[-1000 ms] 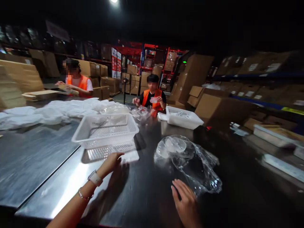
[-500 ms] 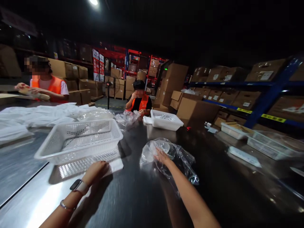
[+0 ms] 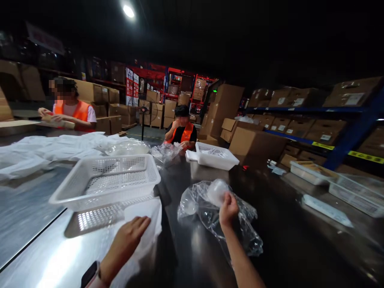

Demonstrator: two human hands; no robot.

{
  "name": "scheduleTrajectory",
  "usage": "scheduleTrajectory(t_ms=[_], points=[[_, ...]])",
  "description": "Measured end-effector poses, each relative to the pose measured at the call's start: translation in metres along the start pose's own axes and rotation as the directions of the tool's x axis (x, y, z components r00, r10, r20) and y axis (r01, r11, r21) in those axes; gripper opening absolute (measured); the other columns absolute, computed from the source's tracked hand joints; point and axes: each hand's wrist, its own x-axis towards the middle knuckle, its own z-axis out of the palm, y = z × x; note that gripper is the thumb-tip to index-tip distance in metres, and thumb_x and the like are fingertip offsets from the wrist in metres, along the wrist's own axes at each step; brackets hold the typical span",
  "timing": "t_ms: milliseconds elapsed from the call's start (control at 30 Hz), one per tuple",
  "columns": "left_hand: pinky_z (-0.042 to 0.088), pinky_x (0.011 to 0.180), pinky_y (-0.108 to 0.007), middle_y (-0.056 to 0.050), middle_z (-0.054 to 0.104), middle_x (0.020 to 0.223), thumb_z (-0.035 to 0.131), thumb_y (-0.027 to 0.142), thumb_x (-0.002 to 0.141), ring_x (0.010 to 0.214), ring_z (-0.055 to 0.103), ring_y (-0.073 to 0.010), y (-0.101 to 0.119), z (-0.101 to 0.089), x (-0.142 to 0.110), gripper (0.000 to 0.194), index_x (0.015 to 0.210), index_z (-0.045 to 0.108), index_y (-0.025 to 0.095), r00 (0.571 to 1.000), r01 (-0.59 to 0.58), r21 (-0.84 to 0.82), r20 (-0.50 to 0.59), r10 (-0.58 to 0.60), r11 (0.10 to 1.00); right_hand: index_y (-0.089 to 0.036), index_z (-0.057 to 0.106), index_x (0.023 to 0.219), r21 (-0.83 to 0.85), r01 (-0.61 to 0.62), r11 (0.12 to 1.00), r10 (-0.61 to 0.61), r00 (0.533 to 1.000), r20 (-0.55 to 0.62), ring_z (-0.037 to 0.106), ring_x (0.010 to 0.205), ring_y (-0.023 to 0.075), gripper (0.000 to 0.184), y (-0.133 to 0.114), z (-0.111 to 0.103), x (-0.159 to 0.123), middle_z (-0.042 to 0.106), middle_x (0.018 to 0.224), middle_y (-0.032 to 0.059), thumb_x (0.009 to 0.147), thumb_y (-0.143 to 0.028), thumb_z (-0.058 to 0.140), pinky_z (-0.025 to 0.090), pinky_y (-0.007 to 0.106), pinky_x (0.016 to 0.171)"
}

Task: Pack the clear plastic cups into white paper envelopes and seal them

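Observation:
Beside the near right corner of the white perforated basket (image 3: 105,202), my left hand (image 3: 130,236) has its fingers together over a flat white bag (image 3: 151,214), gripping it; the thumb is hidden. My right hand (image 3: 229,208) is closed on the edge of a translucent white round piece (image 3: 216,192), which looks like a shallow bowl or lid. It is held just above a crumpled clear plastic bag (image 3: 207,214). Another translucent round piece (image 3: 189,206) shows inside that bag's left end.
A heap of white bags (image 3: 54,150) covers the table's far left. Across the table are a smaller white basket (image 3: 217,158) and a co-worker in an orange vest (image 3: 187,132); another co-worker (image 3: 79,114) stands left. A long white packet (image 3: 327,210) and clear bins (image 3: 355,194) lie right.
My right hand has lifted a round translucent piece off the clear plastic bag. My left hand has come nearer with the white bag, which shows more of itself. The view has shifted slightly left.

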Motion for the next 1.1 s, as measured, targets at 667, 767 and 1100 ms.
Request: scheduleTrajectory(t_ms=[667,767,1100], points=[[0.049,0.075,-0.032,-0.01,0.071,0.119,0.058,0.007,0.089,0.095,0.064,-0.0223,0.059,-0.008,-0.09,0.024,0.103,0.074,0.018,0.95,-0.139,-0.023,0.279,0.14,0.99,-0.021,0.072,0.104,-0.072,0.52,0.851,-0.338,0.648,0.682,0.07,0.087,0.0222,0.045,-0.042,-0.034,-0.122,0.074,0.089,0.004,0.082,0.004,0.042,0.058,0.039,0.083],[0.05,0.073,-0.032,-0.012,0.066,0.13,0.055,0.002,0.089,0.098,0.064,-0.0226,0.066,-0.005,-0.09,0.035,0.116,0.071,0.018,0.943,-0.085,0.014,0.323,0.076,0.996,-0.024,0.073,0.107,-0.01,0.392,0.92,-0.249,0.603,0.758,0.069,0.094,0.0227,0.053,-0.052,-0.044,-0.109,0.073,0.094,0.003,0.072,0.005,0.046,0.056,0.042,0.093],[0.054,0.081,-0.034,-0.006,0.073,0.12,0.058,0.0,0.084,0.103,0.067,-0.0248,0.07,0.03,-0.103,0.045,0.118,0.072,0.025,0.995,-0.019,0.022,0.097,0.016,1.0,-0.018,0.075,0.068,0.206,-0.126,0.97,-0.108,0.537,0.836,0.072,0.069,0.0143,0.042,-0.067,-0.056,-0.04,0.074,0.072,0.0022,0.096,-0.035,0.048,0.055,0.021,0.062]])
